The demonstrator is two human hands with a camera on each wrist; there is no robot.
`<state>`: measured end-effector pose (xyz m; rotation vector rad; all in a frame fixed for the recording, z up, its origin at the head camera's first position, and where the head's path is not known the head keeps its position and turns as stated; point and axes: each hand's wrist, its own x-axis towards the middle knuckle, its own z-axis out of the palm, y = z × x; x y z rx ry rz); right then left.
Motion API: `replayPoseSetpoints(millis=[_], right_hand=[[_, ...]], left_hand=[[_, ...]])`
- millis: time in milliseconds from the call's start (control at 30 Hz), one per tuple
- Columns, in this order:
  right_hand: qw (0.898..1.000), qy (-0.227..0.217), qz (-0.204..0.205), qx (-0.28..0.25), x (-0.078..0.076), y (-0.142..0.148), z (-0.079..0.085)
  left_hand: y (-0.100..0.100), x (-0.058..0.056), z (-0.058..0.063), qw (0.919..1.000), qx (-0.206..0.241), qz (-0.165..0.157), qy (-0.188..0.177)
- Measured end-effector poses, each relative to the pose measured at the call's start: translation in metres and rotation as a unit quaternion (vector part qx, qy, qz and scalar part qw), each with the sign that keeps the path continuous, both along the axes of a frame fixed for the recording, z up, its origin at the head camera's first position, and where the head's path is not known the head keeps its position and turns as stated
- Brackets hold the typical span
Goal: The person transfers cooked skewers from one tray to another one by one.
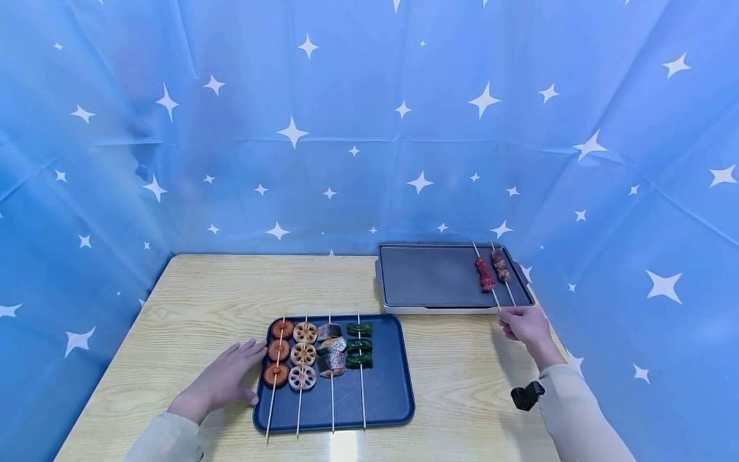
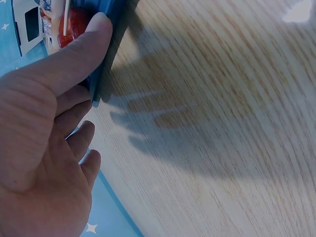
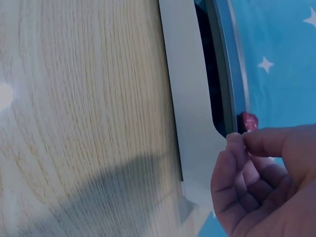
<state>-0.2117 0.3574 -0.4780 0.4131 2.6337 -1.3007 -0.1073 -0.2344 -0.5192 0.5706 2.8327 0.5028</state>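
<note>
My right hand [image 1: 526,327] pinches the bare lower end of a skewer of red meat [image 1: 485,274] between thumb and fingertips. That skewer lies on a dark flat electric griddle [image 1: 427,276]; in the right wrist view only a bit of the red meat [image 3: 248,122] shows past the griddle's side. Beside it lies a skewer of browner meat [image 1: 500,266]. My left hand [image 1: 222,378] rests with spread, relaxed fingers at the left edge of a blue tray [image 1: 387,385]. In the left wrist view its thumb [image 2: 101,24] is against the tray's rim.
On the tray, left to right, lie skewers of round brown-orange slices [image 1: 278,350], lotus root slices [image 1: 303,354], silvery-skinned fish pieces [image 1: 331,359] and green rolled pieces [image 1: 360,345]. A wooden table [image 1: 213,301] carries everything. Blue star-patterned cloth [image 1: 358,167] closes off the back and sides.
</note>
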Motion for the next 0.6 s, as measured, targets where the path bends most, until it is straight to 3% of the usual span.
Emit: replayPoseSetpoints(millis=[267, 600], right_hand=[[0.999, -0.016, 0.015, -0.027, 0.0002, -0.0003, 0.0004], [0.992, -0.039, 0.02, -0.115, -0.0013, -0.0009, -0.0032]], left_hand=[[0.0, -0.0001, -0.0003, 1.0, -0.002, 0.001, -0.002], [0.002, 0.001, 0.0038, 0.9999, 0.004, 0.004, -0.009]])
